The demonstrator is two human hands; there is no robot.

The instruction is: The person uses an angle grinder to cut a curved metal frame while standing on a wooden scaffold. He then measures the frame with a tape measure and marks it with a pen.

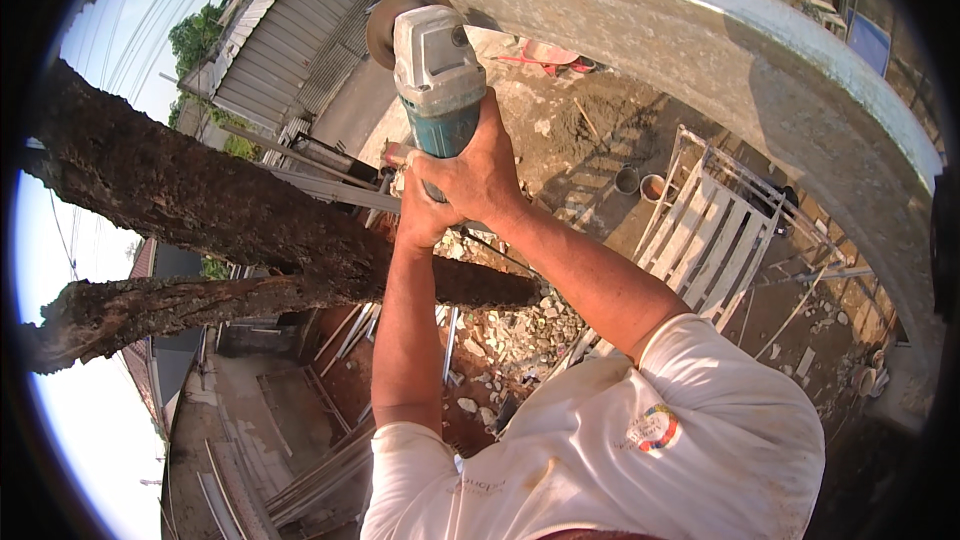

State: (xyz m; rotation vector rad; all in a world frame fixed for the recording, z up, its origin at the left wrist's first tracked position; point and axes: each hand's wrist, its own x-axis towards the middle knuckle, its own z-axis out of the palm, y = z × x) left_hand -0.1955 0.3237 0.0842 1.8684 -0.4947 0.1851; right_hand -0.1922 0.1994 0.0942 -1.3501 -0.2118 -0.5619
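Note:
Both my hands grip a teal and grey angle grinder (437, 65) held out in front of me. My right hand (482, 172) wraps the teal rear body of the tool. My left hand (420, 218) sits just below and behind it, also closed on the tool's rear end. The grinder's round disc (385, 25) sits at the left end of a long curved grey slab edge (700, 35), touching or nearly touching it. My white short sleeves fill the bottom of the view.
A dark rough tree trunk (200, 200) with a forked branch crosses the left side. Far below lie a white metal frame (700, 235), rubble (510, 335), two buckets (640, 183), long metal bars (320, 480) and a corrugated roof (290, 30).

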